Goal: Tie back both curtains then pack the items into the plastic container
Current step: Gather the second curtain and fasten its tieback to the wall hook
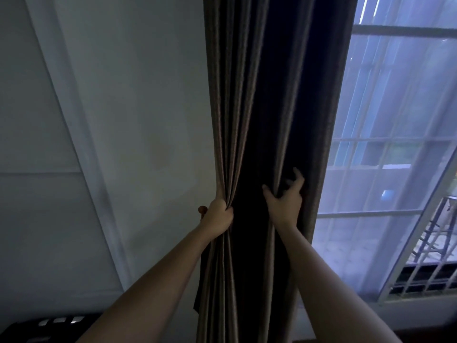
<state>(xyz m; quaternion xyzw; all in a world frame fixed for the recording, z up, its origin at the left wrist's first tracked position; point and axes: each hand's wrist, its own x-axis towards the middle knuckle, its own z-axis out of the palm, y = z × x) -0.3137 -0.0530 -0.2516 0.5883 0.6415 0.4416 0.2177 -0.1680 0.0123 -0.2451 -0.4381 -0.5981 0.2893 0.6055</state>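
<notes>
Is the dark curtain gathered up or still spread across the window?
Gathered: the curtain hangs in a narrow bunch, left hand clenching its folds, window uncovered beside it.

Head view, close, facing the curtain (pixel 259 120)

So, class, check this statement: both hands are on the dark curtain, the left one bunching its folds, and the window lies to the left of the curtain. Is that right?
Not quite. The head view shows the window to the right of the dark curtain, with plain wall on the left. The rest holds: the left hand bunches the folds, and the right hand is on the fabric too.
</notes>
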